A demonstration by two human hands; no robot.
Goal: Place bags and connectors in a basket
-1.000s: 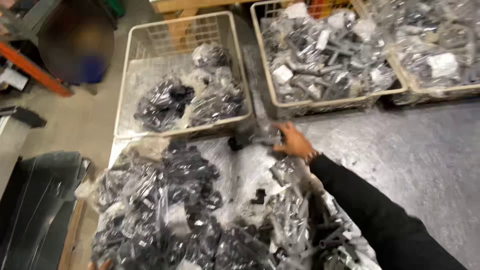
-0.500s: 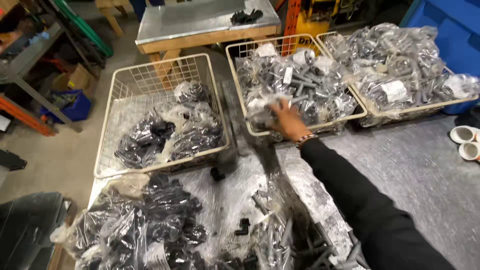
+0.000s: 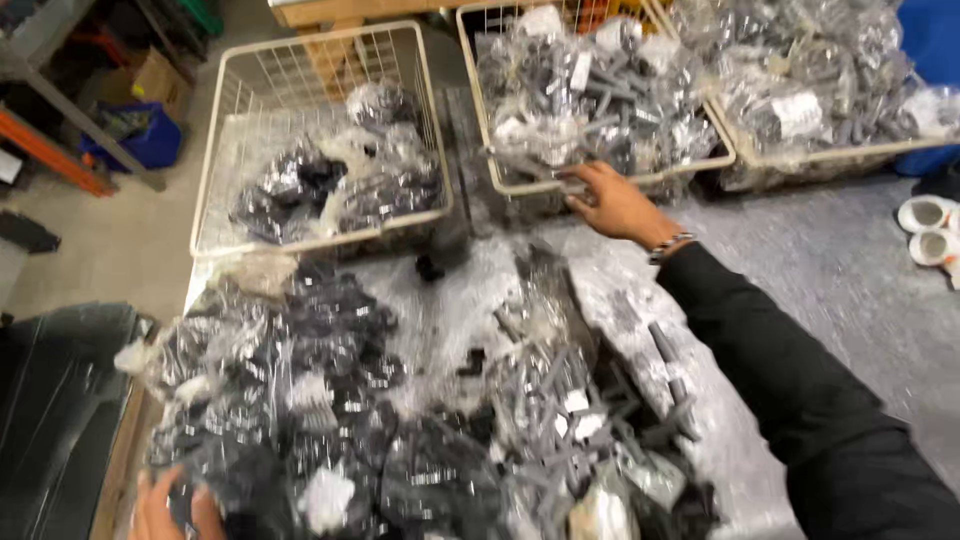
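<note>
bagged parts (image 3: 420,420) crowd, seemingly, grey table (image 3: 830,270)

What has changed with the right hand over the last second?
The right hand has travelled away from the heap of clear bags of dark parts to the near rim of the middle white wire basket, now touching it. The left hand has come to rest on the heap's near edge. The baskets stayed put.
</note>
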